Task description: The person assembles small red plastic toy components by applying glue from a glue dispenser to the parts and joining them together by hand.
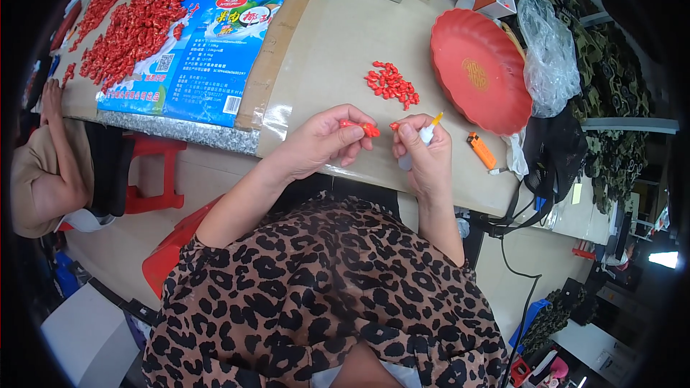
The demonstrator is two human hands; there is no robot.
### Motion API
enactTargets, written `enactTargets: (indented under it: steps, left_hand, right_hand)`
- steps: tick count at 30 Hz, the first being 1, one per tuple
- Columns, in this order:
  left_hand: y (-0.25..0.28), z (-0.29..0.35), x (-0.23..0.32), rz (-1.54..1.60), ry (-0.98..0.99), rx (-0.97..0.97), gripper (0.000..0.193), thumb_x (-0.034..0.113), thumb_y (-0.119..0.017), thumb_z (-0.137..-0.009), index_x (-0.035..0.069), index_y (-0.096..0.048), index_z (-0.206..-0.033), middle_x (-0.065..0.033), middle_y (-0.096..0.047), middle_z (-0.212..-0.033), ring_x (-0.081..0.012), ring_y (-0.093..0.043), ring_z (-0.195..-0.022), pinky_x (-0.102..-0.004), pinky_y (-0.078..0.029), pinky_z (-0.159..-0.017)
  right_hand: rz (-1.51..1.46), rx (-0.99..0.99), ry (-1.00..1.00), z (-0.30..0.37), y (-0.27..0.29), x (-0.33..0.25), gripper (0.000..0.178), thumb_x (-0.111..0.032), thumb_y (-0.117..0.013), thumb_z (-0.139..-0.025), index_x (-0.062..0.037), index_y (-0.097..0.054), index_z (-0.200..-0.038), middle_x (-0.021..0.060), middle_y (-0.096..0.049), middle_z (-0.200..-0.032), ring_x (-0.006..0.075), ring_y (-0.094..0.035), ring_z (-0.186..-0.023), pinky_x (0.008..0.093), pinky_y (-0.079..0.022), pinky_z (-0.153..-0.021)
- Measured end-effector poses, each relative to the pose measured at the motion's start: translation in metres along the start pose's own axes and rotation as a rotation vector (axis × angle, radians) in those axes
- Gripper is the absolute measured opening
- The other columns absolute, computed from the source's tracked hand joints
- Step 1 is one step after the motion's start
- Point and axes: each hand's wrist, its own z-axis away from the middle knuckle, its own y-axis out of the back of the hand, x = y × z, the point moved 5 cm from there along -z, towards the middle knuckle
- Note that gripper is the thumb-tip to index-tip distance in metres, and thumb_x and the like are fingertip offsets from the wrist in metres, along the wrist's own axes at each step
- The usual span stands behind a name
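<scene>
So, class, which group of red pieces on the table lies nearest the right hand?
The small cluster left of the red scalloped dish, just beyond the right hand; every other group, including the big heap, lies farther off.

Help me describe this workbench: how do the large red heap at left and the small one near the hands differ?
Size: the large heap has far more pieces than the small heap.
Surface: the large heap overlaps a blue cardboard sheet; the small heap lies on the beige tabletop.
Density: the large heap is piled thickly, the small heap thinly spread.
Both consist of small, glossy red pieces.
</scene>
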Motion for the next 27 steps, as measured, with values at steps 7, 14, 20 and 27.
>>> enactTargets:
  steps: [7,14,20,27]
  left_hand:
    - [0.004,0.002,-0.007,-0.122,0.002,0.016,0.017,0.013,-0.046,-0.086,0.002,-0.048,-0.099,-0.0048,-0.054,-0.077,-0.0055,-0.046,-0.057,-0.0173,-0.038,-0.05]
    - [0.002,0.003,-0.006,-0.184,0.02,0.003,0.016,0.011,-0.046,-0.086,0.002,-0.048,-0.099,-0.0029,-0.053,-0.073,-0.0046,-0.044,-0.056,-0.0163,-0.037,-0.05]
    - [0.001,0.003,-0.004,-0.194,0.019,-0.005,0.015,0.01,-0.047,-0.085,0.001,-0.048,-0.096,-0.0044,-0.052,-0.074,-0.0062,-0.046,-0.057,-0.0167,-0.038,-0.049]
    - [0.001,0.004,-0.006,-0.217,0.019,-0.017,0.014,0.012,-0.047,-0.086,0.001,-0.047,-0.096,-0.0034,-0.052,-0.073,-0.005,-0.045,-0.057,-0.0163,-0.037,-0.05]
  right_hand:
    - [0.252,-0.061,0.183,0.009,-0.011,-0.01,0.009,-0.007,-0.059,-0.077,0.0013,-0.056,-0.076,0.0028,-0.055,-0.069,0.0063,-0.049,-0.064,0.0187,-0.038,-0.057]
    - [0.448,-0.07,0.219,0.01,-0.014,-0.012,0.009,-0.008,-0.061,-0.075,-0.0003,-0.058,-0.072,0.0039,-0.055,-0.067,0.0079,-0.048,-0.061,0.0203,-0.037,-0.056]
    - [0.504,-0.049,0.22,0.011,-0.014,-0.011,0.01,-0.009,-0.061,-0.075,-0.0001,-0.058,-0.071,0.0045,-0.055,-0.065,0.0094,-0.049,-0.06,0.0215,-0.037,-0.055]
    - [0.615,-0.045,0.278,0.011,-0.017,-0.017,0.011,-0.01,-0.061,-0.075,-0.0004,-0.058,-0.07,0.0056,-0.056,-0.063,0.0113,-0.051,-0.059,0.0227,-0.038,-0.055]
